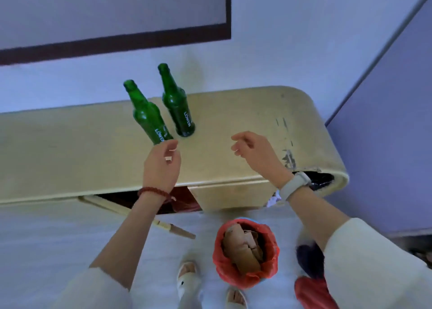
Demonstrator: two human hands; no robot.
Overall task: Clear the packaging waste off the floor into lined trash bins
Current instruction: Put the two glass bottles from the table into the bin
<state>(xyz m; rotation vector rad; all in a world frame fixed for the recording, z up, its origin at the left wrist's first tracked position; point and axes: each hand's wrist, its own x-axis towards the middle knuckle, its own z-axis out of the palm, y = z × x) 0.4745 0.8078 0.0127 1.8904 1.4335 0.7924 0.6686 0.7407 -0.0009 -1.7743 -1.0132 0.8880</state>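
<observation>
Two empty green glass bottles are over the beige cabinet top. The right bottle stands on it. The left bottle leans more, and my left hand grips its base with curled fingers that hide the bottom. My right hand hovers above the cabinet to the right of the bottles, fingers loosely curled and holding nothing. On the floor below, between my arms, stands a bin with a red liner, filled with torn brown cardboard.
A broken wooden strip juts out from under the cabinet onto the pale floor. A second red bag and a dark object lie at the lower right. My slippered feet stand beside the bin. A purple panel blocks the right.
</observation>
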